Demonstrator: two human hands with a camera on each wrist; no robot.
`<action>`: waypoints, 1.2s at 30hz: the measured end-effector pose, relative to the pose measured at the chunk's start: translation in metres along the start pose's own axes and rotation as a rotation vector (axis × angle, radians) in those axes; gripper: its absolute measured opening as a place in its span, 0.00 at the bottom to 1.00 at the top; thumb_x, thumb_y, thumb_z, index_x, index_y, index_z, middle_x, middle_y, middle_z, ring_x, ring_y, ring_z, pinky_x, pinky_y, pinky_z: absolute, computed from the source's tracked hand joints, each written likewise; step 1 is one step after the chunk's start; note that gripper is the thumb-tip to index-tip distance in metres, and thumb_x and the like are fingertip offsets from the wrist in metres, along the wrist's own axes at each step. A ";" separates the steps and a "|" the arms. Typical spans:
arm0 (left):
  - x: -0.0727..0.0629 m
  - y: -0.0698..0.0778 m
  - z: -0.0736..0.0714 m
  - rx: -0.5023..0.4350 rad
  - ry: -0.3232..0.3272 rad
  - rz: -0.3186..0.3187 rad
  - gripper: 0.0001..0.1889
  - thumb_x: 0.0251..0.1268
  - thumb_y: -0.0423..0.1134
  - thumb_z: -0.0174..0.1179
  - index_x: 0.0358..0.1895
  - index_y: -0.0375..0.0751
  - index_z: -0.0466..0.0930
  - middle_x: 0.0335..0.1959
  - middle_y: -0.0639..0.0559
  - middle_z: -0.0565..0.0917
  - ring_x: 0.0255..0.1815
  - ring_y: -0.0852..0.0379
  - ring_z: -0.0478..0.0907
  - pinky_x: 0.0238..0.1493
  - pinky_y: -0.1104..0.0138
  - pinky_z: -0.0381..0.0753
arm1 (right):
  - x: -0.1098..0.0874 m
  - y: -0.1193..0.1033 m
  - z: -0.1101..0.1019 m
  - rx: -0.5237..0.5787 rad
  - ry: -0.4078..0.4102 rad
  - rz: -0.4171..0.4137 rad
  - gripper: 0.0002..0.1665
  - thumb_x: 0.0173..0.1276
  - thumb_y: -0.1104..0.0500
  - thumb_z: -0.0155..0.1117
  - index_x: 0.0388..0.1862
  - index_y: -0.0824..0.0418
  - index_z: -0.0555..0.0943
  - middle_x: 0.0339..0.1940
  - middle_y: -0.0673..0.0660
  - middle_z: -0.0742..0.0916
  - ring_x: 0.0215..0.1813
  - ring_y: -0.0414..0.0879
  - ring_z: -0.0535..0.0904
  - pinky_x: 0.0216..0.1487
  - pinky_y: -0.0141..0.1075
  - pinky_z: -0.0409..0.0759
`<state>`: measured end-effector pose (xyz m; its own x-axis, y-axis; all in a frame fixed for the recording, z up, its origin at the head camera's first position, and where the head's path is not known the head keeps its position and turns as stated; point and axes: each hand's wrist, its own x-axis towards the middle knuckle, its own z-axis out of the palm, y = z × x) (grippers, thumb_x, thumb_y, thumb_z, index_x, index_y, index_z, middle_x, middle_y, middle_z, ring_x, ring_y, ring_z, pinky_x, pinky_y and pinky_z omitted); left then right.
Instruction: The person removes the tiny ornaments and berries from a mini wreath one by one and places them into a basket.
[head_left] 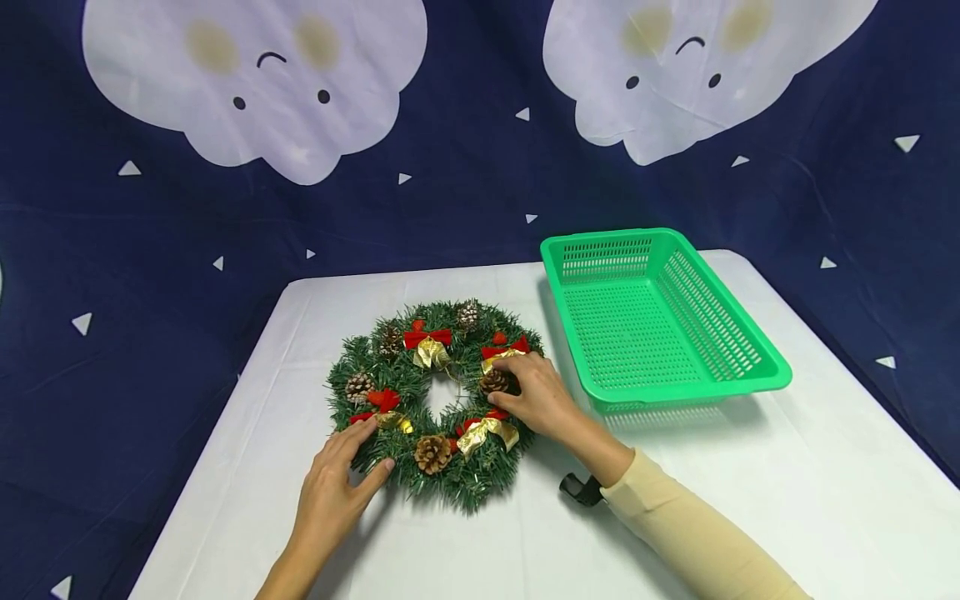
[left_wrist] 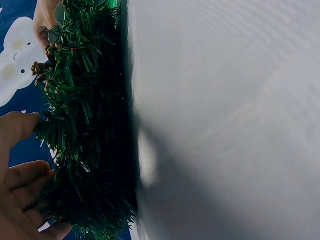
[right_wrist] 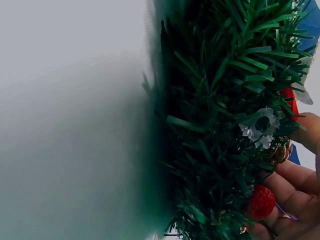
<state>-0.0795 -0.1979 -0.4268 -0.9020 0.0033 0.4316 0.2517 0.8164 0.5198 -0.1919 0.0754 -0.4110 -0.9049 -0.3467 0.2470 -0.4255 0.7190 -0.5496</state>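
A green Christmas wreath lies flat on the white table, trimmed with pine cones, red berries and red-and-gold bows. On its right side my right hand has thumb and fingers around a brown pine cone; that pine cone also shows between the fingers in the right wrist view, above a red berry. My left hand rests on the wreath's lower left edge, its fingers extended beside a red-and-gold bow. Another pine cone sits at the wreath's front.
A green plastic basket with slotted walls stands at the back right of the table. Under the right forearm is a small black object. Behind the table hangs a dark blue cloth with cloud faces.
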 end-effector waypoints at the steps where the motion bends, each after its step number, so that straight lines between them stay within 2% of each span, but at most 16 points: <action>1: 0.000 0.000 0.000 0.002 0.001 0.002 0.32 0.49 0.40 0.71 0.61 0.40 0.75 0.58 0.41 0.79 0.61 0.37 0.71 0.60 0.42 0.68 | 0.000 0.000 0.000 -0.001 0.001 -0.001 0.30 0.55 0.51 0.71 0.57 0.59 0.78 0.55 0.56 0.83 0.53 0.50 0.74 0.57 0.46 0.73; 9: -0.001 0.000 0.000 0.006 0.010 0.009 0.32 0.48 0.40 0.71 0.60 0.40 0.75 0.57 0.41 0.79 0.60 0.38 0.72 0.59 0.43 0.69 | -0.001 0.002 0.001 0.000 0.019 -0.029 0.29 0.56 0.52 0.71 0.56 0.60 0.78 0.54 0.57 0.84 0.53 0.51 0.75 0.58 0.47 0.72; 15: -0.001 0.000 0.000 0.011 0.018 0.015 0.32 0.47 0.39 0.71 0.60 0.40 0.75 0.56 0.40 0.80 0.59 0.38 0.73 0.58 0.43 0.69 | -0.001 0.000 -0.002 0.015 0.056 -0.043 0.30 0.56 0.52 0.71 0.57 0.59 0.78 0.53 0.57 0.84 0.51 0.50 0.75 0.53 0.45 0.74; 17: 0.000 0.000 0.000 0.009 0.022 0.015 0.32 0.47 0.39 0.71 0.60 0.40 0.75 0.56 0.40 0.80 0.59 0.39 0.73 0.58 0.44 0.70 | -0.001 -0.002 -0.005 0.024 0.070 -0.053 0.30 0.56 0.52 0.71 0.57 0.60 0.78 0.52 0.58 0.85 0.50 0.50 0.75 0.55 0.46 0.74; 22: 0.000 0.001 -0.001 0.005 0.017 0.009 0.32 0.48 0.39 0.71 0.60 0.40 0.75 0.56 0.40 0.80 0.59 0.39 0.73 0.58 0.44 0.70 | 0.000 -0.008 -0.014 0.037 0.092 -0.070 0.30 0.56 0.52 0.71 0.57 0.60 0.77 0.53 0.58 0.84 0.54 0.52 0.75 0.61 0.50 0.73; 27: -0.001 0.001 -0.002 -0.002 -0.002 -0.013 0.32 0.49 0.40 0.71 0.61 0.40 0.74 0.57 0.39 0.79 0.60 0.37 0.72 0.59 0.41 0.68 | 0.000 -0.013 -0.026 0.066 0.101 -0.058 0.30 0.57 0.52 0.70 0.58 0.59 0.77 0.54 0.57 0.83 0.56 0.52 0.75 0.58 0.49 0.75; 36: -0.001 0.000 -0.001 -0.007 -0.016 -0.021 0.32 0.50 0.41 0.70 0.61 0.40 0.74 0.58 0.40 0.79 0.61 0.37 0.72 0.59 0.42 0.68 | -0.001 -0.015 -0.051 0.120 0.136 -0.009 0.31 0.58 0.52 0.70 0.60 0.59 0.76 0.58 0.59 0.82 0.62 0.55 0.74 0.62 0.53 0.72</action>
<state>-0.0783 -0.1985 -0.4258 -0.9126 -0.0048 0.4088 0.2348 0.8124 0.5337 -0.1854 0.0957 -0.3618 -0.8980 -0.2619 0.3536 -0.4361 0.6363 -0.6364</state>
